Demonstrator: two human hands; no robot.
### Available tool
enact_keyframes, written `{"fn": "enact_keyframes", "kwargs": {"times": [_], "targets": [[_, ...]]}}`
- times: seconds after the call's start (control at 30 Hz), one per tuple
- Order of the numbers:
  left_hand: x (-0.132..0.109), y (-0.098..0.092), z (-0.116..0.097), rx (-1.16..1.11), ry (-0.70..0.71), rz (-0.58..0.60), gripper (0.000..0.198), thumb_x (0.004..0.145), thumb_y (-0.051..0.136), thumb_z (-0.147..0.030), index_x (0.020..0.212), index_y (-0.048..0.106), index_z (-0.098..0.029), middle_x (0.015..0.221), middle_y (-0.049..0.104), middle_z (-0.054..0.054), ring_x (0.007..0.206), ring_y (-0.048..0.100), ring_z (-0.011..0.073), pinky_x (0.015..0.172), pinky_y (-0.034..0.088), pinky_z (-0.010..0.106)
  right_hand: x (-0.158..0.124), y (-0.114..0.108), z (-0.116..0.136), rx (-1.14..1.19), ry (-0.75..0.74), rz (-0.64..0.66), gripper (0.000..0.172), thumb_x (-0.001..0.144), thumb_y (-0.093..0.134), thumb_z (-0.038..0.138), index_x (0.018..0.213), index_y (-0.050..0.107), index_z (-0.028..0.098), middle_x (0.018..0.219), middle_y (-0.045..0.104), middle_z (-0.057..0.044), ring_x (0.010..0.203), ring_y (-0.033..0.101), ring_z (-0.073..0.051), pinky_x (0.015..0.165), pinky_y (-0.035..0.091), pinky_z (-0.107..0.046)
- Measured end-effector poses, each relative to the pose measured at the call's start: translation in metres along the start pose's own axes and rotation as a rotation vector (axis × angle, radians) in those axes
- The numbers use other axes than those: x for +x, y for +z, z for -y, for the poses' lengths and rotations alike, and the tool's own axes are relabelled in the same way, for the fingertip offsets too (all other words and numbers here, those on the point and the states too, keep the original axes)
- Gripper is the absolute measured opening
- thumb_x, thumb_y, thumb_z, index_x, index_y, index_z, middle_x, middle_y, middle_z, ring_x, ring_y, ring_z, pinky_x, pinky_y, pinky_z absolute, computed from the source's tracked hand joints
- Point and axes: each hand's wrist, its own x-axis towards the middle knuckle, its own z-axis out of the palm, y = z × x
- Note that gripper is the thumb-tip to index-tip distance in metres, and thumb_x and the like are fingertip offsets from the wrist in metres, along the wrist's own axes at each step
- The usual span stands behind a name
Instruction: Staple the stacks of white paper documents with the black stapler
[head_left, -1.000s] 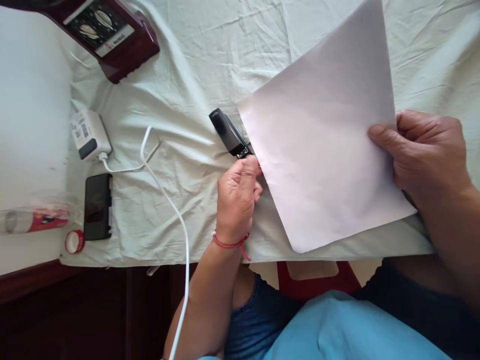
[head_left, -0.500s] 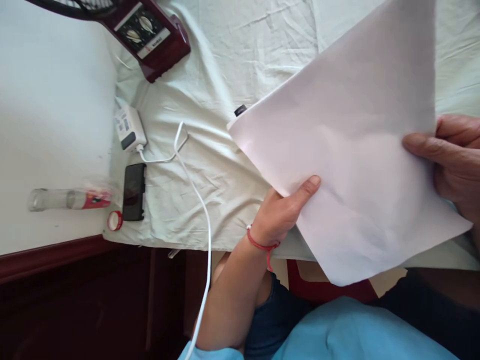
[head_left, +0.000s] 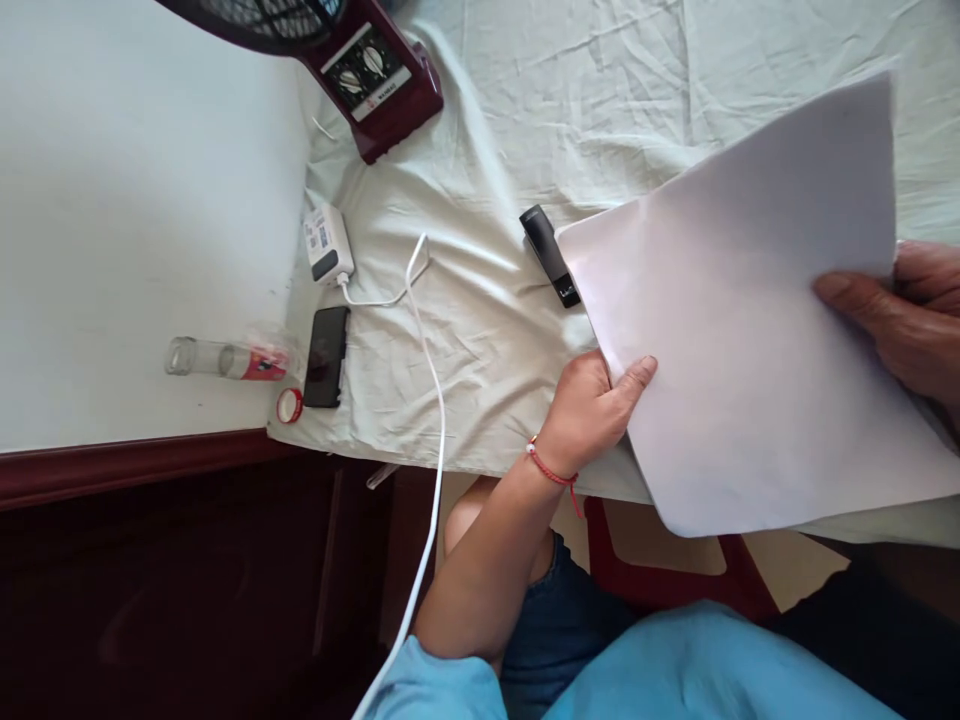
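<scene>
White paper (head_left: 750, 350) is held up over the cloth-covered table, its lower edge reaching past the table's front. My left hand (head_left: 596, 400), with a red cord bracelet at the wrist, pinches its left edge, thumb on top and fingers underneath. On the opposite edge my right hand (head_left: 907, 325) grips it, thumb on the face and the other fingers partly hidden behind. Just beyond the paper's upper left corner lies a black stapler (head_left: 550, 257) on the cloth. Whether the paper is one sheet or a thin stack, I cannot tell.
A dark red fan (head_left: 397, 95) stands at the back left. Near the wall are a white power adapter (head_left: 328, 243), a black phone (head_left: 328, 357), a glass bottle (head_left: 225, 358) and a red-rimmed cap (head_left: 289, 405). A white cable (head_left: 439, 420) runs across the cloth (head_left: 480, 330) and over the front edge.
The paper's upper left corner has shifted right and uncovered most of the stapler. Both hands still hold the paper. The whole view has turned a little, moving the wall-side objects rightward.
</scene>
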Motion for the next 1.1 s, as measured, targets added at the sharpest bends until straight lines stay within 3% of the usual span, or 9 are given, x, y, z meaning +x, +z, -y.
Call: {"fn": "enact_keyframes", "kwargs": {"times": [0.13, 0.27, 0.4, 0.5, 0.57, 0.67, 0.8, 0.93, 1.1], "targets": [[-0.023, -0.003, -0.009, 0.199, 0.029, -0.163, 0.026, 0.107, 0.069, -0.037, 0.09, 0.075, -0.018, 0.087, 0.082, 0.006, 0.081, 0.077, 0.0199, 0.075, 0.06, 0.03, 0.007, -0.002, 0.001, 0.006, 0.088, 0.068, 0.022, 0.091, 0.076, 0.041, 0.102, 0.086, 0.025, 0.09, 0.078, -0.003, 0.076, 0.062, -0.017, 0.067, 0.044, -0.035], [-0.098, -0.019, -0.01, 0.274, 0.07, -0.267, 0.019, 0.111, 0.064, -0.03, 0.104, 0.08, -0.023, 0.079, 0.08, -0.002, 0.071, 0.074, 0.0128, 0.072, 0.057, 0.022, 0.013, -0.003, -0.004, -0.012, 0.067, 0.122, 0.022, 0.09, 0.072, 0.044, 0.098, 0.082, 0.025, 0.083, 0.074, -0.003, 0.074, 0.061, -0.018, 0.068, 0.043, -0.037], [-0.193, -0.06, 0.024, 0.635, -0.033, -0.618, 0.018, 0.103, 0.069, -0.027, 0.088, 0.079, -0.023, 0.069, 0.074, -0.003, 0.058, 0.068, 0.0135, 0.061, 0.052, 0.024, 0.02, -0.001, -0.013, -0.057, 0.001, 0.158, 0.025, 0.09, 0.07, 0.049, 0.096, 0.08, 0.027, 0.076, 0.07, -0.003, 0.072, 0.061, -0.019, 0.07, 0.043, -0.039], [-0.228, -0.107, 0.045, 0.788, -0.172, -0.801, 0.026, 0.097, 0.066, -0.036, 0.077, 0.075, -0.023, 0.062, 0.067, -0.002, 0.055, 0.062, 0.0163, 0.056, 0.047, 0.027, 0.024, -0.001, -0.014, -0.084, -0.004, 0.178, 0.029, 0.09, 0.068, 0.054, 0.095, 0.079, 0.027, 0.076, 0.07, -0.004, 0.071, 0.06, -0.02, 0.074, 0.043, -0.042], [-0.222, -0.146, 0.05, 0.883, -0.274, -0.962, 0.026, 0.091, 0.064, -0.04, 0.072, 0.071, -0.024, 0.057, 0.06, -0.002, 0.052, 0.056, 0.0176, 0.058, 0.048, 0.031, 0.025, -0.002, -0.011, -0.096, -0.001, 0.186, 0.03, 0.089, 0.066, 0.055, 0.093, 0.077, 0.027, 0.076, 0.069, -0.005, 0.073, 0.06, -0.021, 0.076, 0.044, -0.043], [-0.175, -0.21, 0.052, 0.967, -0.316, -1.122, 0.017, 0.087, 0.058, -0.031, 0.073, 0.065, -0.023, 0.072, 0.069, 0.003, 0.072, 0.067, 0.024, 0.087, 0.058, 0.041, 0.023, -0.004, -0.004, -0.095, -0.004, 0.208, 0.028, 0.087, 0.064, 0.053, 0.091, 0.075, 0.027, 0.078, 0.068, -0.006, 0.08, 0.062, -0.023, 0.08, 0.045, -0.045], [-0.1, -0.278, 0.065, 1.006, -0.376, -1.174, 0.024, 0.085, 0.065, -0.023, 0.108, 0.067, -0.018, 0.117, 0.079, 0.017, 0.117, 0.075, 0.0361, 0.118, 0.055, 0.055, 0.022, -0.004, -0.005, -0.089, 0.002, 0.191, 0.029, 0.089, 0.065, 0.053, 0.093, 0.076, 0.027, 0.082, 0.071, -0.006, 0.083, 0.065, -0.023, 0.079, 0.045, -0.044], [-0.056, -0.306, 0.082, 1.022, -0.414, -1.14, 0.055, 0.094, 0.073, -0.029, 0.143, 0.06, -0.008, 0.16, 0.063, 0.029, 0.156, 0.057, 0.0402, 0.135, 0.042, 0.056, 0.026, -0.001, -0.02, -0.123, -0.012, 0.182, 0.032, 0.094, 0.067, 0.055, 0.103, 0.08, 0.027, 0.081, 0.075, -0.005, 0.077, 0.066, -0.022, 0.073, 0.045, -0.042], [-0.034, -0.316, 0.092, 1.015, -0.551, -1.184, 0.064, 0.103, 0.079, -0.036, 0.158, 0.057, -0.01, 0.165, 0.059, 0.024, 0.155, 0.058, 0.0392, 0.133, 0.045, 0.062, 0.032, 0.004, -0.037, -0.161, -0.099, 0.172, 0.039, 0.102, 0.064, 0.058, 0.119, 0.083, 0.029, 0.085, 0.079, -0.003, 0.077, 0.071, -0.022, 0.07, 0.047, -0.04]]}}
